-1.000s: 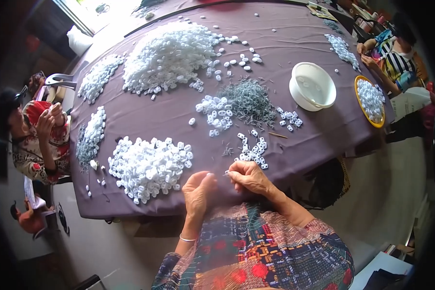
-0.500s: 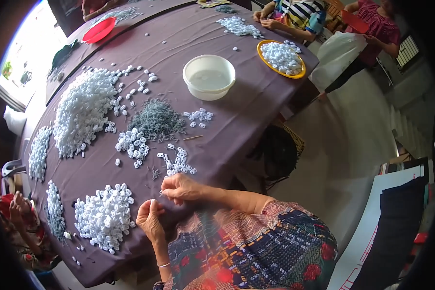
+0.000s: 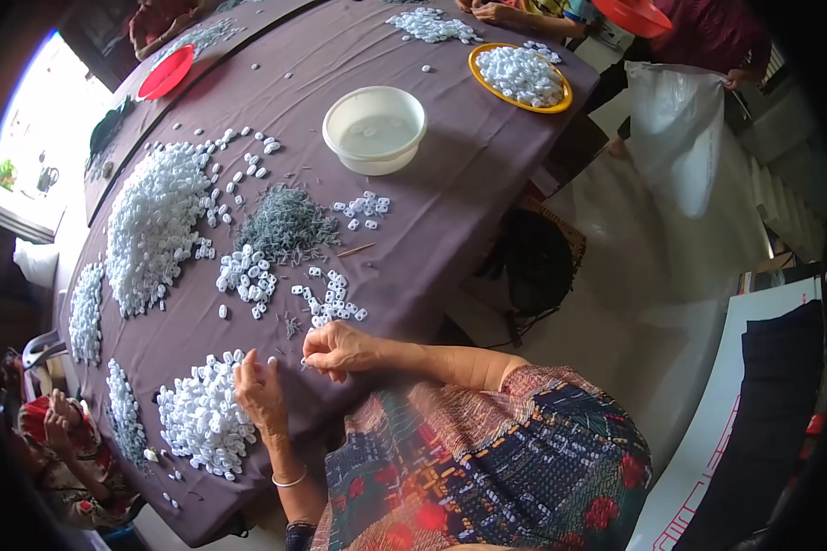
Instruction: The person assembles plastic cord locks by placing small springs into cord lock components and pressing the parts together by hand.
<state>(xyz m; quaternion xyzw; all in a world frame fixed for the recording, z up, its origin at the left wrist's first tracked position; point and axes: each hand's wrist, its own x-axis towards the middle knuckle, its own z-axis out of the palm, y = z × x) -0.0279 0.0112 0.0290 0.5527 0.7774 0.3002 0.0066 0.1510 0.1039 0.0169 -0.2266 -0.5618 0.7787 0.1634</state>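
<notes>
My right hand (image 3: 342, 351) is closed in a pinch above the cloth. A tiny pale-grey bit shows at its fingertips, too small to name. My left hand (image 3: 262, 397) is raised at the right edge of a heap of white two-holed plastic pieces (image 3: 202, 422). Its thumb and forefinger stand apart, and the thumb tip looks white. Just beyond my right hand lies a small group of similar white pieces (image 3: 333, 298). Farther off are a mound of little grey pins (image 3: 288, 225) and another cluster of white pieces (image 3: 246, 275).
A purple-brown cloth (image 3: 404, 243) covers the table. On it stand a white basin (image 3: 374, 161), a yellow-rimmed tray (image 3: 568, 92) of white pieces and a red tray (image 3: 167, 73). A thin brown stick (image 3: 356, 249) lies nearby. Other people sit around; one holds a white sack (image 3: 678, 129).
My left hand has moved left, away from the right, and its fingers have parted beside the heap. The right hand stays pinched. At far right, the person's white sack hangs lower and fuller in view.
</notes>
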